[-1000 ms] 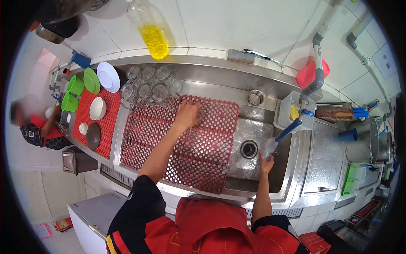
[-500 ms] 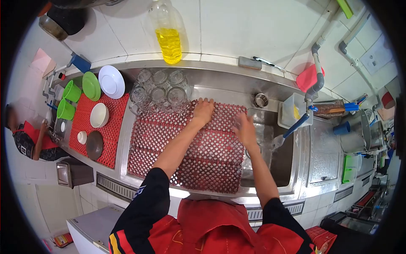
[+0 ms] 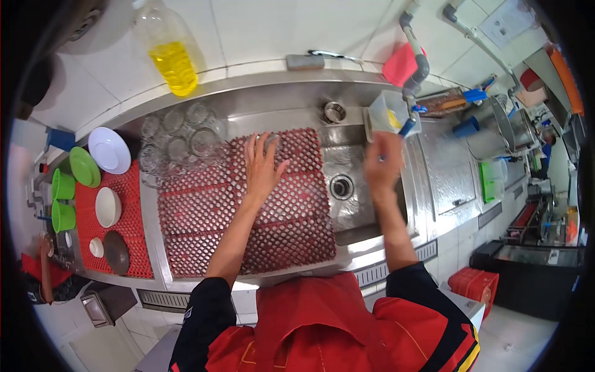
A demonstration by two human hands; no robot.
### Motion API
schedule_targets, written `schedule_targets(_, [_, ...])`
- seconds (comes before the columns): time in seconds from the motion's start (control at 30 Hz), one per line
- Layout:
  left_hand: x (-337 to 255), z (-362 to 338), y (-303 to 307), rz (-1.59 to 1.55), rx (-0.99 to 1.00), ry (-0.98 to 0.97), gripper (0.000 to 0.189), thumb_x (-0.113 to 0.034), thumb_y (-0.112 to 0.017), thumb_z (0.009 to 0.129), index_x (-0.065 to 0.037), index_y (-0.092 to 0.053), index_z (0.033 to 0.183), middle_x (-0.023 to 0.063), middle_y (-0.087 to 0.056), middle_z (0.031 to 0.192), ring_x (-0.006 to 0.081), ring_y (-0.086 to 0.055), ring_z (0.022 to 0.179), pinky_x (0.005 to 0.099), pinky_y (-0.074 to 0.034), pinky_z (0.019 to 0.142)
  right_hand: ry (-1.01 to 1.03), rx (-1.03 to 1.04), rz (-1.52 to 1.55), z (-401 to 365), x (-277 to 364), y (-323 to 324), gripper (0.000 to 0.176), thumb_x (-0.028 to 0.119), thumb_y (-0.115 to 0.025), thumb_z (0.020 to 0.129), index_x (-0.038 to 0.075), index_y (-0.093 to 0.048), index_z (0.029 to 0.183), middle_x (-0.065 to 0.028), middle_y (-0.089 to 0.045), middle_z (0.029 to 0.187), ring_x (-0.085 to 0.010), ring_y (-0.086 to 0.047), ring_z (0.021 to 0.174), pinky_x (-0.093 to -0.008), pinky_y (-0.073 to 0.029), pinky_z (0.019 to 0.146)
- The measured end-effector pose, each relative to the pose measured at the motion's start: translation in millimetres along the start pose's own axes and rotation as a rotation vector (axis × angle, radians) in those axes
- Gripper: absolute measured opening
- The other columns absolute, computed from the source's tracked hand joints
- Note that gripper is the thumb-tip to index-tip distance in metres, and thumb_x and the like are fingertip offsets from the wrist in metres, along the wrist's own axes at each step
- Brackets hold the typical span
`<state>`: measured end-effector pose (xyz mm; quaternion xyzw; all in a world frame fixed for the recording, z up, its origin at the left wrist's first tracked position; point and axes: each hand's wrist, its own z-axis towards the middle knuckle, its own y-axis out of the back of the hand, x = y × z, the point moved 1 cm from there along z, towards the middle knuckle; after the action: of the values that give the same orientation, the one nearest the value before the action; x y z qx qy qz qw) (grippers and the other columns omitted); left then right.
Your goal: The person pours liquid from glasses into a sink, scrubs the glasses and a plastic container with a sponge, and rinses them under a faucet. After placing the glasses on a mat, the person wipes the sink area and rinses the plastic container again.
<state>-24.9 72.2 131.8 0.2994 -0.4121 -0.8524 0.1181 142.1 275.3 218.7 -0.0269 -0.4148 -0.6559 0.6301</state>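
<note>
My left hand (image 3: 263, 166) rests over the upper part of the red perforated mat (image 3: 248, 217), fingers spread. Something clear and glassy shows by its fingertips; I cannot make out what. Upturned glass mugs (image 3: 176, 146) stand in rows to its left. At the sink (image 3: 356, 204), my right hand (image 3: 383, 164) is blurred. Its fingers close around the lower end of the blue tap pipe (image 3: 407, 128), with a bit of blue showing between them.
A bottle of yellow liquid (image 3: 175, 67) stands behind the mugs. Left are green cups (image 3: 63, 217), plates (image 3: 109, 150) and a white bowl (image 3: 108, 207) on another red mat. A clear container (image 3: 389, 111) sits behind the sink. Another person (image 3: 43, 273) is at far left.
My view has swung right. My right hand has moved from the mat's edge across the sink to the tap pipe. My left hand stays over the mat, its fingers more spread.
</note>
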Motion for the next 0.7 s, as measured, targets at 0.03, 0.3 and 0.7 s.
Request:
schedule_targets(0.03, [-11, -5, 1, -0.067, -0.014, 0.007, 0.054, -0.018, -0.077, 0.074, -0.007, -0.054, 0.122, 0.0133, -0.048, 0.13, 0.0367, -0.039, 0.126, 0.0487, -0.033, 0.105, -0.028, -0.124, -0.07, 3, -19, 28, 0.016, 0.001, -0.058, 0.085, 0.002, -0.06, 0.1, -0.0104, -0.06, 0.084, -0.0201, -0.058, 0.073, -0.0292, -0.048, 0.067])
schedule_targets(0.3, [-1, -123, 3, -0.233, 0.021, 0.399, 0.03, -0.02, -0.067, 0.083, -0.003, -0.06, 0.108, 0.012, -0.055, 0.118, 0.0329, -0.049, 0.108, 0.0441, -0.041, 0.09, -1.807, -0.261, 1.558, -174, -245, 12, 0.02, 0.015, -0.047, 0.085, -0.001, -0.054, 0.076, -0.0097, -0.053, 0.068, -0.025, -0.056, 0.06, -0.0356, -0.053, 0.062])
schedule_targets(0.7, [-162, -127, -78, 0.156, 0.503, 0.5, 0.077, -0.028, -0.074, 0.067, -0.02, -0.043, 0.137, 0.0174, -0.029, 0.144, 0.0409, -0.027, 0.129, 0.0623, -0.027, 0.098, -1.586, -0.388, 1.471, -183, -336, -109, 0.02, 0.02, -0.044, 0.091, 0.008, -0.058, 0.085, -0.005, -0.058, 0.071, -0.0168, -0.057, 0.059, -0.0265, -0.046, 0.048])
